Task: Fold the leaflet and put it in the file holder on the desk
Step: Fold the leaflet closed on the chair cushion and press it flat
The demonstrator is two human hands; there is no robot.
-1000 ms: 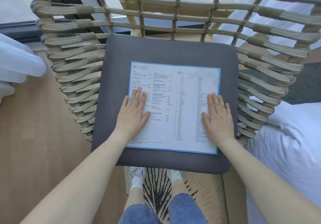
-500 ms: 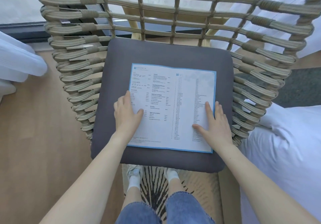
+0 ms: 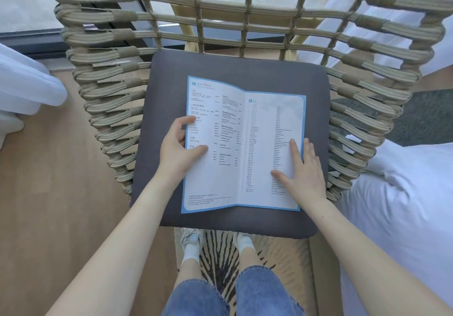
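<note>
Left half of a leaflet [image 3: 242,144] lifts from a chair cushion [image 3: 316,90], centre frame.
Left hand [image 3: 179,149], fingers pinching the thin, floppy sheet's edge; right hand [image 3: 304,171] flat, fingers spread.

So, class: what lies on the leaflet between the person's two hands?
In the head view, only printed leaflet lies between the left hand and the right hand: its middle columns of text and a vertical crease, with no other object there.
</note>
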